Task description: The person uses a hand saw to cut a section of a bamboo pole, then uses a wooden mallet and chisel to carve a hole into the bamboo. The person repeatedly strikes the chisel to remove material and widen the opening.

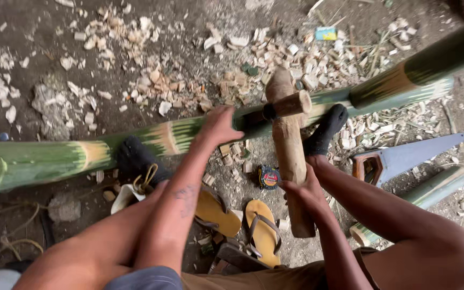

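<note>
Across the middle of the frame, lying on the dirt floor (55, 32) from lower left to upper right: a long green bamboo pole (44, 158), pinned under two dark-socked feet (326, 131) so as not to be rolling. At centre, gripping the wooden handle of a blade (291, 103) set into the pole: the left hand (218, 126), fingers closed, keeping the edge on line. Just right of centre, clenching a thick wooden club (289, 150) upright over that blade: the right hand (304, 190). Lying near, lower centre and right: yellow sandals (261, 228), a tape measure (269, 176), a handsaw (404, 157). Littering the upper frame: pale chips (151, 80).
</note>
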